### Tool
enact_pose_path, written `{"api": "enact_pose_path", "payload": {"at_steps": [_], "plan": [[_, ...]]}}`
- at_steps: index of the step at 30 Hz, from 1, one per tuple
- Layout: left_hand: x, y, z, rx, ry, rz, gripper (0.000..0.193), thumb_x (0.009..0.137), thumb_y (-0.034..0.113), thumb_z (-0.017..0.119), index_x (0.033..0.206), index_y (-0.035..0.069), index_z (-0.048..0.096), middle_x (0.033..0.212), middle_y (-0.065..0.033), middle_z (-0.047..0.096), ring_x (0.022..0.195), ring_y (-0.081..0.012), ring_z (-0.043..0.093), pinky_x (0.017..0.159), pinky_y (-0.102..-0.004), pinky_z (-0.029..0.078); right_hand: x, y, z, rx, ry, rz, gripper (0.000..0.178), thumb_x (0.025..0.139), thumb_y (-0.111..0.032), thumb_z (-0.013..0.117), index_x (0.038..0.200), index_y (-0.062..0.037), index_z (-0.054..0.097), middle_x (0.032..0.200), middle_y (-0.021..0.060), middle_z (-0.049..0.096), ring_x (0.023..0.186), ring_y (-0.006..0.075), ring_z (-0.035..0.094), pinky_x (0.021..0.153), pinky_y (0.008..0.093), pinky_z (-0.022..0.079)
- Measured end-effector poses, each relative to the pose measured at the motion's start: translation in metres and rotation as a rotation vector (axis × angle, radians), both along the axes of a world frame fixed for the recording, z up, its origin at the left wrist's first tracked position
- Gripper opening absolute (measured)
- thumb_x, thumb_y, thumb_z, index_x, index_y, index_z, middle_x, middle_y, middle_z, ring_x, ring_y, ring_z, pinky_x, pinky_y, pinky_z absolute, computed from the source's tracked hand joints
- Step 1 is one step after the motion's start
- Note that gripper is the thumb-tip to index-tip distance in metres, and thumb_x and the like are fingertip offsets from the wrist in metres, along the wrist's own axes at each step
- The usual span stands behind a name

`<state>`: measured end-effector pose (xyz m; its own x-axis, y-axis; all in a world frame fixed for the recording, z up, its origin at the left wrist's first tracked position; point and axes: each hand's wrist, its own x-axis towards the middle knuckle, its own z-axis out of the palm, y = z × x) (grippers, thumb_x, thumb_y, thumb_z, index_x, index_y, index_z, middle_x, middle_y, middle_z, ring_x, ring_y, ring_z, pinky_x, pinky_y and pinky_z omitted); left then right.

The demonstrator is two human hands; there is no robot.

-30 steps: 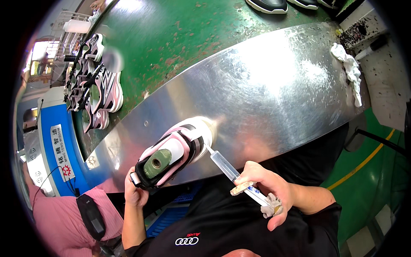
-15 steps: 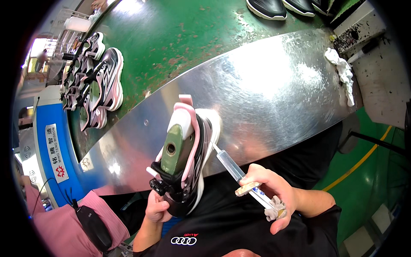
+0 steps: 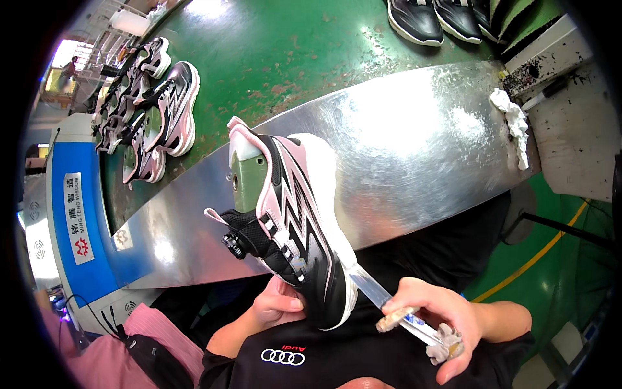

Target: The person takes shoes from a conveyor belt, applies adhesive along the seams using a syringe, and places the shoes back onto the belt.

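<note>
My left hand (image 3: 277,305) grips a sneaker (image 3: 299,214) by its toe. The shoe is black, pink and white, with silver zigzag stripes and a dial at the tongue. Its heel points away from me, and a green shoe last (image 3: 249,185) fills the opening. My right hand (image 3: 447,311) is closed around a clear syringe (image 3: 370,286) with worn, wrapped-looking finger grips and plunger end. The syringe's tip is at the white sole edge on the shoe's right side; whether it touches cannot be made out.
A metal sheet (image 3: 414,194) covers the near part of the green table (image 3: 278,52). Similar sneakers (image 3: 175,110) stand at far left, black shoes (image 3: 414,19) at far right. A crumpled white cloth (image 3: 512,123) lies by the right-hand box. A blue-and-white machine (image 3: 84,214) stands left, beside someone's pink clothing (image 3: 155,337).
The sneaker has rolled so its striped side faces me more, and it has shifted slightly right. The syringe has moved right and a little nearer, its tip now lower along the sole edge.
</note>
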<state>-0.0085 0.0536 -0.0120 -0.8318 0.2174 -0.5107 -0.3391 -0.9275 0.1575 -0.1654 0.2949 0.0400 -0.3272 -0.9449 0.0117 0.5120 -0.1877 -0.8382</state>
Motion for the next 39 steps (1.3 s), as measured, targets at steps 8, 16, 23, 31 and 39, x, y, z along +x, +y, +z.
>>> {"api": "enact_pose_path", "payload": {"at_steps": [8, 16, 23, 31, 39], "plan": [[-0.028, 0.019, -0.017, 0.255, 0.187, -0.113, 0.063, 0.072, -0.013, 0.052, 0.132, 0.0, 0.041, 0.129, -0.0157, 0.051, 0.118, -0.0297, 0.05, 0.101, -0.0426, 0.037, -0.01, 0.028, 0.05, 0.121, 0.445, -0.011, 0.089, 0.055, -0.06, 0.077, 0.112, 0.0049, 0.055, 0.097, 0.0115, 0.057, 0.077, 0.0222, 0.048, 0.069, 0.0322, 0.037], [-0.074, 0.042, -0.027, 0.24, 0.254, -0.248, 0.042, 0.083, -0.006, 0.056, 0.123, 0.002, 0.051, 0.122, -0.0129, 0.056, 0.118, -0.0251, 0.051, 0.105, -0.0417, 0.036, -0.001, 0.052, 0.068, 0.177, 0.643, -0.16, 0.082, 0.065, -0.06, 0.07, 0.116, 0.0019, 0.053, 0.097, 0.0097, 0.061, 0.072, 0.0215, 0.047, 0.066, 0.0337, 0.035], [-0.103, 0.051, -0.018, 0.205, 0.256, -0.182, 0.058, 0.079, -0.011, 0.059, 0.13, 0.016, 0.047, 0.128, -0.0049, 0.052, 0.118, -0.0214, 0.051, 0.1, -0.0359, 0.044, 0.002, 0.056, 0.063, 0.137, 0.759, -0.257, 0.085, 0.065, -0.064, 0.069, 0.119, -0.0008, 0.051, 0.098, 0.0081, 0.062, 0.073, 0.0214, 0.048, 0.067, 0.0343, 0.035], [-0.117, 0.058, -0.013, 0.192, 0.232, -0.141, 0.064, 0.081, -0.011, 0.059, 0.132, 0.024, 0.044, 0.129, -0.0014, 0.051, 0.118, -0.0165, 0.051, 0.098, -0.0316, 0.046, 0.007, 0.043, 0.058, 0.181, 0.963, -0.309, 0.079, 0.061, -0.061, 0.073, 0.112, -0.0034, 0.056, 0.095, 0.007, 0.058, 0.072, 0.0228, 0.051, 0.065, 0.0351, 0.033], [-0.118, 0.059, -0.018, 0.231, 0.29, -0.112, 0.036, 0.081, -0.005, 0.063, 0.111, 0.014, 0.061, 0.111, -0.0015, 0.063, 0.104, -0.0143, 0.059, 0.093, -0.0282, 0.048, 0.013, 0.043, 0.045, 0.232, 1.108, -0.245, 0.079, 0.065, -0.049, 0.077, 0.12, -0.0011, 0.047, 0.099, 0.0078, 0.059, 0.077, 0.0166, 0.053, 0.069, 0.0291, 0.036]]}}
